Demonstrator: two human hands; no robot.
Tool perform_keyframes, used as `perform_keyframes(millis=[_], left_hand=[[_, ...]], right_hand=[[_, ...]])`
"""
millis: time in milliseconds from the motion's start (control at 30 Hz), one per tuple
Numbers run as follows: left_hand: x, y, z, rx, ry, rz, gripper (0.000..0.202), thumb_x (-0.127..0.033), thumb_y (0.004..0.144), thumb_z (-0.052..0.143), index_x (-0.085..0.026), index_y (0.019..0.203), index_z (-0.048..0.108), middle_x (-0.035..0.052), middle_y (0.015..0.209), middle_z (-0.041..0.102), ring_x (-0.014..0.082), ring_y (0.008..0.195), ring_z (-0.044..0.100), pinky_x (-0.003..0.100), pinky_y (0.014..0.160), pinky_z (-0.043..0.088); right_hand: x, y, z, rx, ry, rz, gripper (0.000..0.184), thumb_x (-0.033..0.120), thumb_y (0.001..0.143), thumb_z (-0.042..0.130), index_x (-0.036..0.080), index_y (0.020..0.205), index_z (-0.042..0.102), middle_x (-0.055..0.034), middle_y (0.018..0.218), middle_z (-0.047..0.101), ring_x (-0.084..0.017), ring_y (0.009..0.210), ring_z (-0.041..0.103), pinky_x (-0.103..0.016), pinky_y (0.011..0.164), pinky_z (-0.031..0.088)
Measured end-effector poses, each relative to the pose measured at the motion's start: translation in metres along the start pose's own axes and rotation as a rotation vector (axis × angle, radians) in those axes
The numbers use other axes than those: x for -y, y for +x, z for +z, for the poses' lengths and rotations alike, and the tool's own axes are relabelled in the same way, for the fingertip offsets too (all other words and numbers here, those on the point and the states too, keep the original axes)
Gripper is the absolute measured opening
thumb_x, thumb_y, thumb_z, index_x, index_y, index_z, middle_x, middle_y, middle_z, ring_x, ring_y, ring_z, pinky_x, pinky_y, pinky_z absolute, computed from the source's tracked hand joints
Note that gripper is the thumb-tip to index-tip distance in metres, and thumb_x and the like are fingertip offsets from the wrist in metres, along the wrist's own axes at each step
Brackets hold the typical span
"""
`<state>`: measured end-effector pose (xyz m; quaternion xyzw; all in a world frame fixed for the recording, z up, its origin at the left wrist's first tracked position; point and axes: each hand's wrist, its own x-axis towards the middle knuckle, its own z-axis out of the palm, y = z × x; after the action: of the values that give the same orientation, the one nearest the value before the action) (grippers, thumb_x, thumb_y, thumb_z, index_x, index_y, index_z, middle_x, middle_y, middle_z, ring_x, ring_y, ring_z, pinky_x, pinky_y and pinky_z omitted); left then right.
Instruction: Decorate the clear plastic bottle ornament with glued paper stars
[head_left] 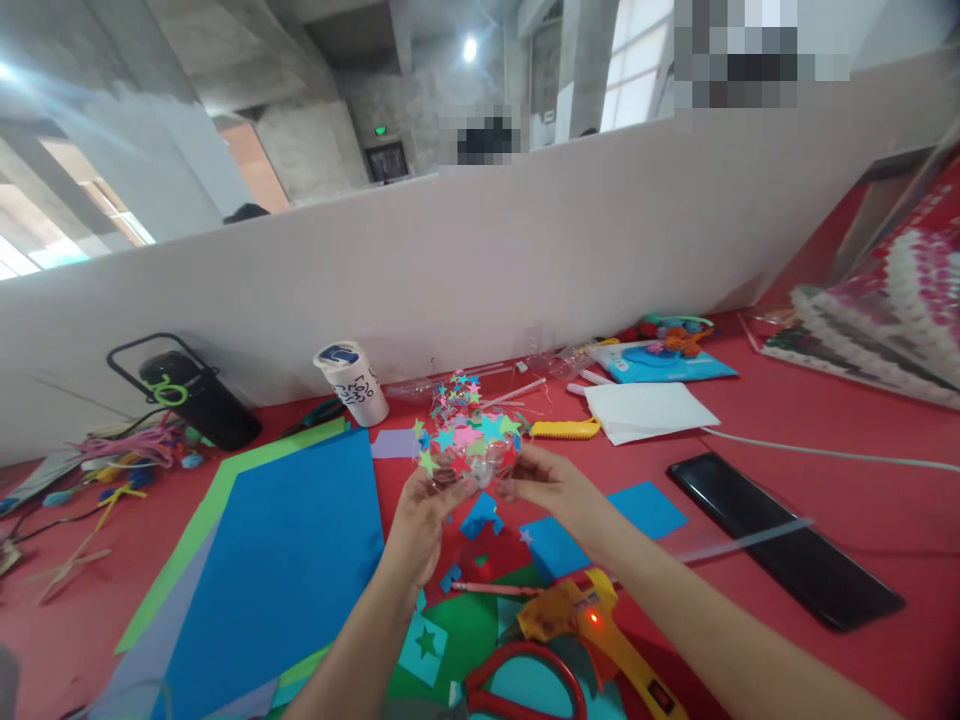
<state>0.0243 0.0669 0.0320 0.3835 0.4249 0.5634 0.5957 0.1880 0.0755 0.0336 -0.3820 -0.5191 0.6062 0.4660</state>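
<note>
A clear, rounded plastic piece decorated with colourful paper stars [466,440] is held up between my two hands over the middle of the table. My left hand [421,525] grips its left side, thumb along the lower edge. On the opposite side, my right hand [551,490] has its fingers closed on the rim. Whether the piece is a cup or a bottle part, I cannot tell. Behind it lies a heap of small loose stars [457,392]. Blue paper scraps [481,515] and a pink pencil [491,589] are below my hands.
A yellow glue gun [559,612] with a lit red light lies near red-handled scissors [525,655]. Large blue paper [281,560] covers the left. A phone [780,540] lies right. A white cup [352,385] and black bottle [199,400] stand before the white partition [420,270].
</note>
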Motion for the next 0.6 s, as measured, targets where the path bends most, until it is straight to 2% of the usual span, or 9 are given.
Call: perform_keyframes(millis=[233,300,367,467,600], left_hand=[[0.001,-0.004,0.002,-0.046,-0.069,-0.023,0.033,-0.023,0.047,0.083,-0.019,0.074,0.063,0.0003,0.079,0.069,0.0182,0.074,0.066,0.033,0.078,0.052],[0.004,-0.004,0.000,-0.053,-0.079,-0.033,0.033,-0.021,0.044,0.083,-0.020,0.068,0.062,-0.0003,0.073,0.068,0.0179,0.071,0.065,0.032,0.075,0.052],[0.008,-0.003,-0.004,-0.061,-0.085,-0.037,0.031,-0.020,0.042,0.083,-0.020,0.065,0.061,-0.0018,0.067,0.065,0.0162,0.068,0.064,0.029,0.072,0.052],[0.014,-0.002,-0.011,-0.082,-0.087,-0.039,0.029,-0.020,0.045,0.081,-0.021,0.065,0.061,-0.0039,0.062,0.061,0.0137,0.065,0.062,0.026,0.068,0.051],[0.017,0.003,-0.014,-0.083,-0.072,-0.055,0.029,-0.018,0.052,0.078,-0.021,0.077,0.063,-0.0025,0.072,0.064,0.0146,0.070,0.064,0.025,0.067,0.051]], right_hand=[[-0.010,0.000,0.002,-0.010,-0.085,-0.084,0.016,0.027,0.073,0.067,0.021,0.087,0.062,-0.0007,0.082,0.067,-0.022,0.082,0.063,-0.037,0.079,0.049],[-0.014,0.000,0.003,-0.003,-0.109,-0.120,0.022,0.028,0.074,0.070,0.021,0.093,0.062,-0.0024,0.090,0.068,-0.022,0.086,0.063,-0.038,0.081,0.049],[-0.020,-0.001,0.004,-0.011,-0.128,-0.147,0.025,0.029,0.082,0.065,0.019,0.104,0.060,-0.0052,0.104,0.065,-0.021,0.090,0.062,-0.039,0.081,0.051],[-0.032,0.000,0.004,-0.052,-0.150,-0.173,0.027,0.028,0.091,0.054,0.017,0.116,0.056,-0.0081,0.117,0.058,-0.021,0.095,0.061,-0.041,0.079,0.052],[-0.047,0.005,-0.005,-0.132,-0.176,-0.217,0.027,0.029,0.091,0.054,0.018,0.116,0.056,-0.0081,0.118,0.058,-0.021,0.096,0.061,-0.041,0.079,0.052]])
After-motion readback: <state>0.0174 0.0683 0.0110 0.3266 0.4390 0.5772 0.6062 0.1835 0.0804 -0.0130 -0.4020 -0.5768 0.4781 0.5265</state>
